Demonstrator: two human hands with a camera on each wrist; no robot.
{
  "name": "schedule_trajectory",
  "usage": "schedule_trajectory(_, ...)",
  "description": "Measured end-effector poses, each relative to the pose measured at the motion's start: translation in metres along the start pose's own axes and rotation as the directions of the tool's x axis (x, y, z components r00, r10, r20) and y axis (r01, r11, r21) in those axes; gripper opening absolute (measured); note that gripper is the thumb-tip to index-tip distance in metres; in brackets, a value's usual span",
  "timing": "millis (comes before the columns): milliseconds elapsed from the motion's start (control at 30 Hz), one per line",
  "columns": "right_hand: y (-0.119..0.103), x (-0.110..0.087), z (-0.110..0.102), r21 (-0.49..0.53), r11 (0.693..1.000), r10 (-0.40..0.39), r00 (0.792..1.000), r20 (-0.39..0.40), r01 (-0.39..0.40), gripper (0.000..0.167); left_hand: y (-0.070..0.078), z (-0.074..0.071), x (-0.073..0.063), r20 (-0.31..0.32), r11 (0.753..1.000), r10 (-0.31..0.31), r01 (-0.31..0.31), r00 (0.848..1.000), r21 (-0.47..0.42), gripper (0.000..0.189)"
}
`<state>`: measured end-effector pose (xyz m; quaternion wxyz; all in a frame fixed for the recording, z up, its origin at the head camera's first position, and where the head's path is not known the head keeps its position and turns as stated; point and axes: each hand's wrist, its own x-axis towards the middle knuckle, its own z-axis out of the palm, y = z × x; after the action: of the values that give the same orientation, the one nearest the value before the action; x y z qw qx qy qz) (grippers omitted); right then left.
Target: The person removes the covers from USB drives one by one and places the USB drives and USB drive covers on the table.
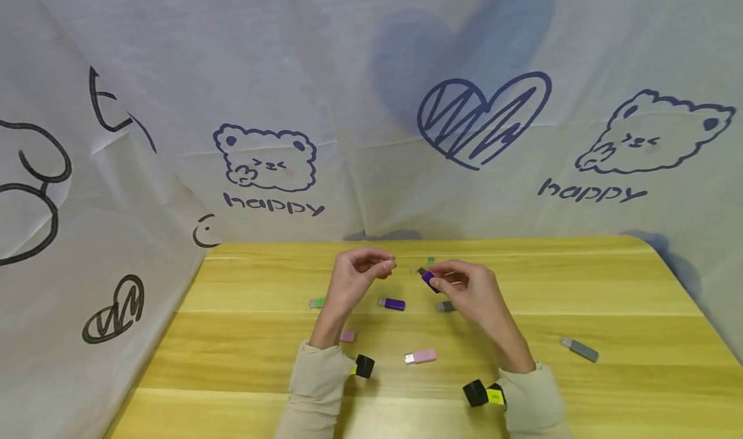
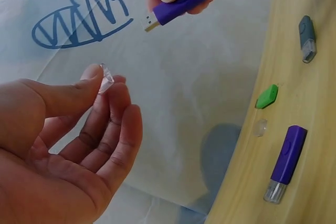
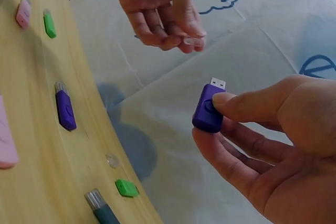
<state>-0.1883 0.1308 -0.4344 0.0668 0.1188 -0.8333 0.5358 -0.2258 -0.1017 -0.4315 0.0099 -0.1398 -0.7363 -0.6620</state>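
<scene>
A purple USB drive (image 1: 431,282) sits pinched between thumb and fingers of a person's right hand (image 1: 471,287), just right of center in the head view, its bare metal plug (image 1: 422,271) clear of the fingertips. Facing it, the left hand (image 1: 355,273) holds a small clear cap (image 2: 106,81) at the tips of thumb and forefinger, that grip closed down to a narrow pinch, the other fingers loosely bent.

The relation that appears to matter is plug to cap: the drive's long axis runs aslant, plug end toward the upper left of the head frame and toward the left hand. From the left grip, the drive lies to the right and slightly lower, near but apart. In the right wrist view the plug points upward, with the cap above it and a little to the left.

On the table (image 1: 244,336), a second purple drive (image 1: 395,304) lies below and between the hands; a grey drive (image 1: 444,307) rests below the right hand.
</scene>
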Motion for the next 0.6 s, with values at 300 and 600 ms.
schedule_trajectory(300, 0.014, 0.003, -0.017, 0.004, 0.999, 0.041, 0.997, -0.068, -0.041, 0.017, -0.007, 0.007, 0.001, 0.029, 0.998, -0.027, 0.025, 0.999, 0.063, 0.010)
schedule_trajectory(600, 0.046, 0.016, -0.037, -0.092, 0.991, 0.091, 0.991, -0.097, -0.100, 0.016, -0.007, 0.008, 0.000, 0.045, 0.995, -0.010, 0.006, 0.999, 0.100, 0.009)
